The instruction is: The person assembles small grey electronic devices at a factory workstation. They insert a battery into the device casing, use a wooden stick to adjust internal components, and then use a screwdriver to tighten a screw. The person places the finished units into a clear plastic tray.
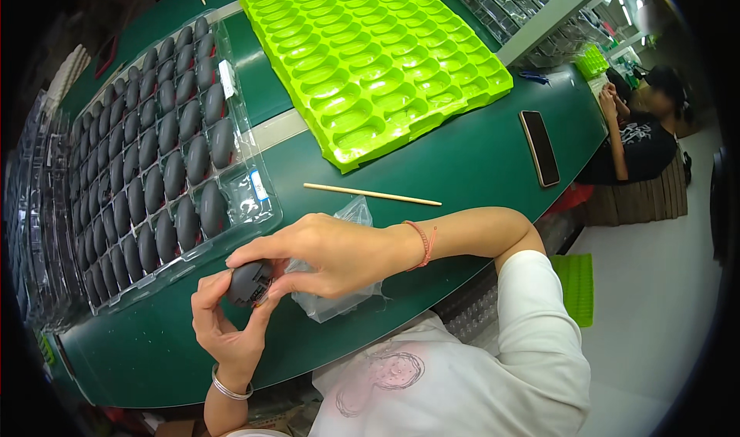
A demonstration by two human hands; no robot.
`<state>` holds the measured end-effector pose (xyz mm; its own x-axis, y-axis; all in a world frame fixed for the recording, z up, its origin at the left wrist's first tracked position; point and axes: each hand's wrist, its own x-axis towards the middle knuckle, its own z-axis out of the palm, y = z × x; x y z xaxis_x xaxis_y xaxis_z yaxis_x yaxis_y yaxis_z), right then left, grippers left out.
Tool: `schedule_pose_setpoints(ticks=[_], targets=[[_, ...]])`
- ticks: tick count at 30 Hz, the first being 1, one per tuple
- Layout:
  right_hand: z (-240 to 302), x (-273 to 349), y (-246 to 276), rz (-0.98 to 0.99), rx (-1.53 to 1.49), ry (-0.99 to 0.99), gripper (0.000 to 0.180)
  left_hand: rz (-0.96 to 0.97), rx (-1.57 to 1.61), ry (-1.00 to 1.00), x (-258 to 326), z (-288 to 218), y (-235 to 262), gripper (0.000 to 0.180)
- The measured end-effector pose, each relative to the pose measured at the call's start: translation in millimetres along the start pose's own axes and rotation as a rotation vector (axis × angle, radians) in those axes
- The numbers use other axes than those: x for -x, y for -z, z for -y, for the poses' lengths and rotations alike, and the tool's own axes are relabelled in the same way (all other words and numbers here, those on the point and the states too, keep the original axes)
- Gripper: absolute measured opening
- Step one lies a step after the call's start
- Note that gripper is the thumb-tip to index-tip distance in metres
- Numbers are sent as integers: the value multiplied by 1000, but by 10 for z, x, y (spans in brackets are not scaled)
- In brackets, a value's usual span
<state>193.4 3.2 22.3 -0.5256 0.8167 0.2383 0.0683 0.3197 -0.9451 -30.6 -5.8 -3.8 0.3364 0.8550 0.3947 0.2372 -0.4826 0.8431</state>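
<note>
Between my two hands is a small dark grey, rounded plastic part (250, 283) with a notched, stepped edge. My left hand (223, 321) grips it from the left and below, thumb and fingers closed on its sides. From the right, my right hand (331, 253) pinches the same part with thumb and index finger. Partly under the right hand lies a clear plastic bag (331, 302). To the left, a clear tray (266, 198) holds rows of similar dark grey oval pieces (185, 223), some with red at their edges.
A bright green moulded tray (351, 156) with oval hollows lies across the green table (478, 175). A thin wooden stick (370, 194) rests in front of it. At the right are a phone (539, 148) and, farther off, another person (647, 140). Stacked clear trays (35, 229) stand far left.
</note>
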Motion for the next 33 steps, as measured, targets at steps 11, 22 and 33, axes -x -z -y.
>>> schedule_pose_setpoints(ticks=[11, 22, 33], targets=[[-33, 19, 19, -19, 25, 14, 52, 14, 245, 193, 4, -2, -32, 54], [41, -49, 18, -4, -184, -184, 55, -2, 12, 4, -54, 68, 50, 60], [-11, -16, 6, -6, -221, -195, 55, -7, -61, -189, -71, 89, 29, 59]])
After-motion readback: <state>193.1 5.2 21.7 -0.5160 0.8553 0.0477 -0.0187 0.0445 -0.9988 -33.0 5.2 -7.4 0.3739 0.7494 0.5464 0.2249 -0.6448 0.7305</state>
